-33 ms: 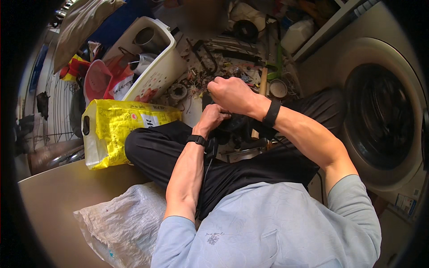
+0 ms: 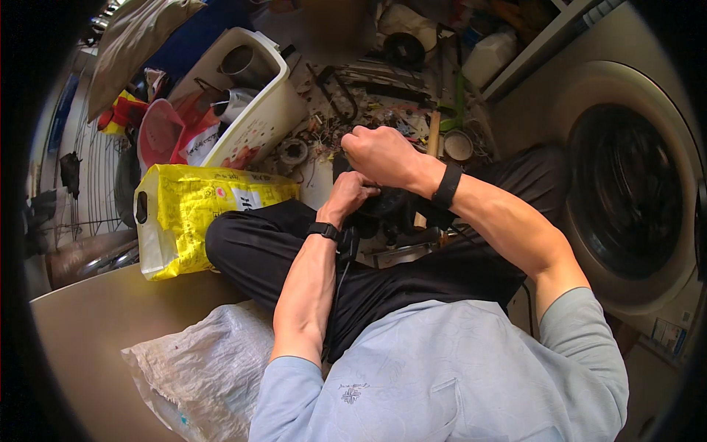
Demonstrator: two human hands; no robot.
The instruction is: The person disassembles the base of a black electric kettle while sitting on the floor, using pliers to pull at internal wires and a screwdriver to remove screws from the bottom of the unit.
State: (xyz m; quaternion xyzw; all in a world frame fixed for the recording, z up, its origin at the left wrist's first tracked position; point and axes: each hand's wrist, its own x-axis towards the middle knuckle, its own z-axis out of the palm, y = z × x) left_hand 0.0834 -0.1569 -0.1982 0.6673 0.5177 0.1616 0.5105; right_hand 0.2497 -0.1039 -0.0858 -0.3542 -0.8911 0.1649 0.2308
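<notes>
My right hand [image 2: 384, 155] is closed in a fist above and just right of my left hand, its wrist bent. Whatever it grips is hidden behind the fingers. Lower down, my left hand [image 2: 349, 194] has its fingers curled and pressed together beside a dark object [image 2: 387, 206] between my legs. That object's kind is too dark to make out, and what the left fingers pinch, if anything, does not show. A black cord [image 2: 341, 283] runs down along my left forearm. Behind the hands, a wooden handle [image 2: 434, 136] stands out among loose wires and scraps [image 2: 398, 116].
At left, a yellow bag [image 2: 213, 214] leans near my knee, below a white basket [image 2: 261, 118] of containers. A woven white sack [image 2: 210, 361] lies lower left. The washing machine [image 2: 589, 96] borders my right. A hacksaw-like frame [image 2: 331, 92] and a black roll [image 2: 404, 51] lie beyond.
</notes>
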